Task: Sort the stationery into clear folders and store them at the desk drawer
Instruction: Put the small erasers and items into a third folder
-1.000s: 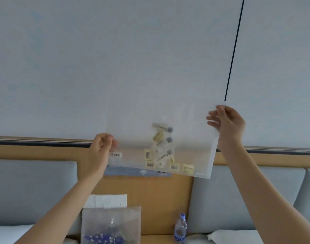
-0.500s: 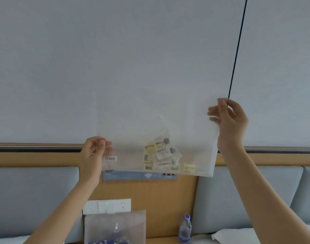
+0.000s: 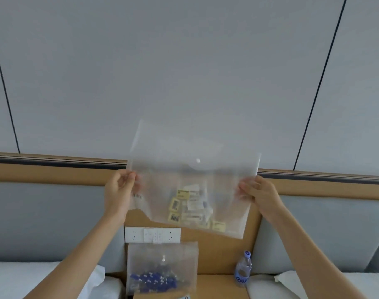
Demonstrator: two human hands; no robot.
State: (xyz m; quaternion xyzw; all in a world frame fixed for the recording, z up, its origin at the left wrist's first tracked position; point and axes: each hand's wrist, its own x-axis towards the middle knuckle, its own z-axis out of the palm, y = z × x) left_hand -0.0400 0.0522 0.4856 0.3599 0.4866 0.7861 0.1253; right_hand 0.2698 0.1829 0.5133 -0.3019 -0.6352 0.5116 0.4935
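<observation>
I hold a clear folder (image 3: 223,186) up in the air in front of the wall. Inside it, several small yellow and white labelled items (image 3: 189,207) lie bunched near its lower middle. Its flap stands open above a white snap button (image 3: 198,161). My left hand (image 3: 119,193) pinches the folder's left edge. My right hand (image 3: 258,192) pinches its right edge at about the same height. Below, a second clear folder (image 3: 162,268) leans upright against the wooden panel, with several blue items (image 3: 153,279) at its bottom.
A white socket strip (image 3: 153,234) is mounted on the wooden panel (image 3: 218,251) behind the lower folder. A water bottle (image 3: 243,269) stands on the wooden surface to the right. Grey padded headboards and white pillows (image 3: 313,283) flank both sides.
Both hands have lowered the folder and levelled it; my right hand dropped from the upper corner to the right edge. The items inside shifted and bunched together.
</observation>
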